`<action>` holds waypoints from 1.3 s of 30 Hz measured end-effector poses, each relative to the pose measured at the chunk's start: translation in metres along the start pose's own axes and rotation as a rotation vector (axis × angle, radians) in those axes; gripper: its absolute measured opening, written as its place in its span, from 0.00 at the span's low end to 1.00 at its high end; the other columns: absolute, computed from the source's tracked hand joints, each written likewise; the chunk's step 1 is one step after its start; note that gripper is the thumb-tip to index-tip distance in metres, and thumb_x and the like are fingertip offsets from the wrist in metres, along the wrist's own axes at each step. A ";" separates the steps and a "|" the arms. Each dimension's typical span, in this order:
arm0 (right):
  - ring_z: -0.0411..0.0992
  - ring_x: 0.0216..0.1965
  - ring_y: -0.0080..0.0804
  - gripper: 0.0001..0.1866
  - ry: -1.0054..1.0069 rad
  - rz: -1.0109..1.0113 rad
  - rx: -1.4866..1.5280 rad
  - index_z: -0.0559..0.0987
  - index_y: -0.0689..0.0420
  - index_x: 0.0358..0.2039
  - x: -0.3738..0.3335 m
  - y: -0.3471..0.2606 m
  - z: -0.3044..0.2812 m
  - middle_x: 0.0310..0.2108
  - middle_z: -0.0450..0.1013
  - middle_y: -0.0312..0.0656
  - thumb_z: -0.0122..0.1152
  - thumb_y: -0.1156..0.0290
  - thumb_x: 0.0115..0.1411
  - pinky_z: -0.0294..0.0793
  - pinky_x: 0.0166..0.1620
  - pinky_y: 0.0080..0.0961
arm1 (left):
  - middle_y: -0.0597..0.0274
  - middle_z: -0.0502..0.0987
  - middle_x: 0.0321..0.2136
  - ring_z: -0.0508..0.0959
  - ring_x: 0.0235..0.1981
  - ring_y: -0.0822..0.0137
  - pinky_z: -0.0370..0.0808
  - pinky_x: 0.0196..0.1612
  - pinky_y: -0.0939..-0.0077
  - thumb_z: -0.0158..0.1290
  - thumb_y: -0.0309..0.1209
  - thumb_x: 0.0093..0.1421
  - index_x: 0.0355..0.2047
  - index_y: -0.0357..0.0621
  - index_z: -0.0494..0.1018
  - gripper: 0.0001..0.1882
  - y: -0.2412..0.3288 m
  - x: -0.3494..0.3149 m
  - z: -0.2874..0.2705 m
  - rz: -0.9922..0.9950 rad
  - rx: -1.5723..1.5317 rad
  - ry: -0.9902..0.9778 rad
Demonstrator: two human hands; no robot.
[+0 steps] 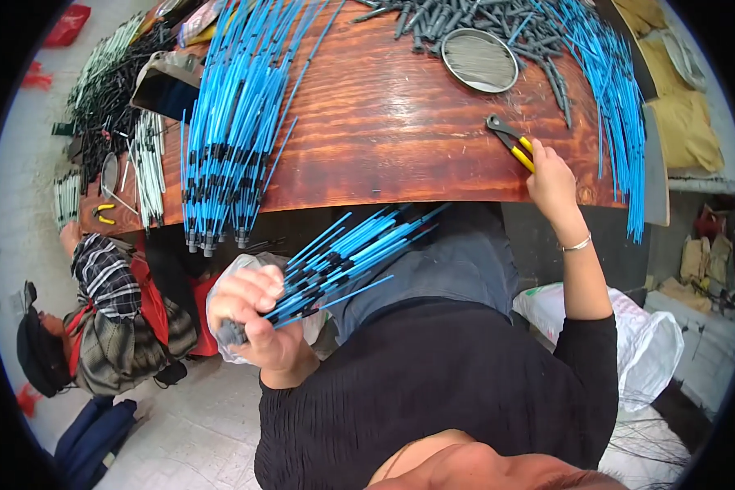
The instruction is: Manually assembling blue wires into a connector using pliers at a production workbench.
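reddish wooden counter (384,131) fills the upper middle of the view, its front edge curving across above the person's lap, over a pale tiled floor (188,425). off the counter's left end, low by the floor, another person (98,318) in a plaid top and dark cap sits bent over. on the counter's left part lie white and black rods (143,159) and a small pair of yellow-handled pliers (104,214), and beside them a broad pile of blue rods (233,122) with black ends hangs over the front edge. below the counter's front edge, left of its middle, the left hand (257,314) is closed in a fist around the base of a bundle of blue rods (343,257), which fans up and rightward toward the counter's underside, over a clear plastic bag (224,278). toward the counter's far edge, right of middle, sits a round metal dish (479,60) among grey pieces (433,20). near the counter's right front corner the right hand (550,181) is closed on the yellow handles of a pair of cutters (510,140), whose dark jaws point up and left, resting on the wood. more blue rods (616,98) spill over the counter's right end. a white sack (649,343) sits below that corner.
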State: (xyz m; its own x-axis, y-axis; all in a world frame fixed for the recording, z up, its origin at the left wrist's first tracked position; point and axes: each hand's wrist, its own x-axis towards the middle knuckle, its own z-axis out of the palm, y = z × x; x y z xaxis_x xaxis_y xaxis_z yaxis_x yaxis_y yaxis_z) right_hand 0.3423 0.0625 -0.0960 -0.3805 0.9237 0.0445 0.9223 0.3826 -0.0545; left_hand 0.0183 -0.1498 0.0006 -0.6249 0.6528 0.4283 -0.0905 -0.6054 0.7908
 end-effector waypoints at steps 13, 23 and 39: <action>0.70 0.34 0.47 0.11 0.028 -0.013 -0.017 0.69 0.59 0.34 -0.020 -0.002 -0.006 0.31 0.68 0.47 0.56 0.76 0.49 0.72 0.34 0.36 | 0.60 0.71 0.22 0.73 0.24 0.62 0.71 0.28 0.69 0.67 0.27 0.42 0.26 0.43 0.67 0.17 -0.043 -0.034 0.027 0.190 0.259 -0.628; 0.71 0.34 0.45 0.21 -0.224 -0.380 0.717 0.71 0.58 0.45 -0.043 -0.065 -0.086 0.33 0.71 0.47 0.57 0.80 0.47 0.70 0.36 0.35 | 0.59 0.71 0.22 0.71 0.23 0.65 0.69 0.29 0.73 0.64 0.24 0.45 0.30 0.39 0.68 0.15 -0.078 -0.041 0.016 -0.081 0.272 -0.544; 0.73 0.39 0.43 0.26 -0.312 -0.733 0.332 0.72 0.57 0.48 -0.020 -0.096 -0.111 0.38 0.73 0.45 0.60 0.76 0.44 0.71 0.40 0.34 | 0.60 0.71 0.21 0.71 0.22 0.67 0.68 0.26 0.77 0.66 0.31 0.42 0.39 0.35 0.72 0.24 -0.079 -0.024 0.019 -0.080 0.352 -0.683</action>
State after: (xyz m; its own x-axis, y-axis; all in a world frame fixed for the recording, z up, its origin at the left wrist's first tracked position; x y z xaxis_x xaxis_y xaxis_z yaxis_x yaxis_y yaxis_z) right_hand 0.2692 0.0051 0.0193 -0.9178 0.3866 -0.0905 0.3880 0.8253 -0.4101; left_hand 0.0556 -0.1089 -0.0643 0.0005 0.8940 0.4481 0.2080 -0.4384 0.8744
